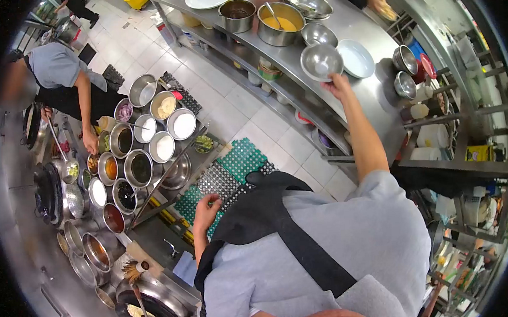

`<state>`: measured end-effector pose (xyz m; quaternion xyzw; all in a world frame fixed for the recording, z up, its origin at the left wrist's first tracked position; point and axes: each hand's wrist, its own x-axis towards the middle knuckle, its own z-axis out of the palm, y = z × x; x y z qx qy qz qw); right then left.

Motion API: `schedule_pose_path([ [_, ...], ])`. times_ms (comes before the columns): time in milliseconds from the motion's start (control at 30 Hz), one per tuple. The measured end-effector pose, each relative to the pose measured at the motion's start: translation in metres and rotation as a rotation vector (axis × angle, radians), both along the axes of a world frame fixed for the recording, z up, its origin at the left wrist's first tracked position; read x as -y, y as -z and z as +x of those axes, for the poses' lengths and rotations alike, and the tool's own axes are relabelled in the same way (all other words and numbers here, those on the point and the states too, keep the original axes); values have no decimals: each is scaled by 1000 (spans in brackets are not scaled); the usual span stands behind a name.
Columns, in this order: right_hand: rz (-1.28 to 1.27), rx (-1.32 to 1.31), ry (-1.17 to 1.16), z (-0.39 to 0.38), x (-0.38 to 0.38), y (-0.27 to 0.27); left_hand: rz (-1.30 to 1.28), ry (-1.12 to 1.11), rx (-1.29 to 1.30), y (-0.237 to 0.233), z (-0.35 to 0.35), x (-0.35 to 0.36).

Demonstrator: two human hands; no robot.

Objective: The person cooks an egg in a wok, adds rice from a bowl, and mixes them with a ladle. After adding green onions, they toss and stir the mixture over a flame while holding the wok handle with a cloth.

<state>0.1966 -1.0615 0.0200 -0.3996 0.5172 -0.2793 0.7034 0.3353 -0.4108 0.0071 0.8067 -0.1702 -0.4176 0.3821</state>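
My right hand (336, 87) is stretched out to the steel counter and closed on the near rim of a round metal mixing bowl (321, 61). The bowl is tilted toward me at the counter's edge, and its inside looks bare. A white plate (355, 59) is just right of it, and a smaller metal bowl (319, 35) sits behind it. My left hand (207, 211) hangs low by the black apron (256, 207), its fingers loosely curled and apart, with nothing in them.
On the counter stand a pot of yellow liquid (281, 24) with a ladle and a pot of dark sauce (238, 14). Several sauce containers (138, 167) fill the left station, where a co-worker (66, 76) holds a ladle. A wok (150, 316) with food sits lower left.
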Motion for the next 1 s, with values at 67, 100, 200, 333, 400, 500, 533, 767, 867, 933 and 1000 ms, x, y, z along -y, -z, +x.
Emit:
schedule_pose_path([
  [67, 27, 187, 92, 32, 37, 4, 32, 72, 30, -4, -6, -2],
  [100, 44, 282, 127, 49, 47, 6, 49, 97, 47, -7, -10, -6],
  [200, 157, 722, 264, 85, 42, -7, 15, -81, 4, -11, -27, -25],
  [333, 42, 487, -346, 114, -97, 46, -9, -338, -57, 4, -65, -81],
  [400, -68, 12, -776, 100, -208, 103, -49, -525, -20, 19, -95, -114],
  [500, -164, -450, -1841, 37, -329, 165, -113, -861, 70, 25, -156, -162],
  [533, -354, -451, -2078, 40, -372, 125, -91, -960, 86, 15, -169, -175],
  [767, -1083, 343, -2424, 210, -714, -53, -89, -1498, 50, 9, -283, -269],
  [867, -1294, 932, -2151, 192, -915, -161, -257, -1652, 66, 9, -293, -303],
  [933, -1577, 1142, -2107, 198, -1031, -131, -317, -1648, 156, 2, -281, -324],
  [1000, -1771, 1026, -2294, 193, -1115, -92, -317, -1622, 181, -9, -272, -338],
])
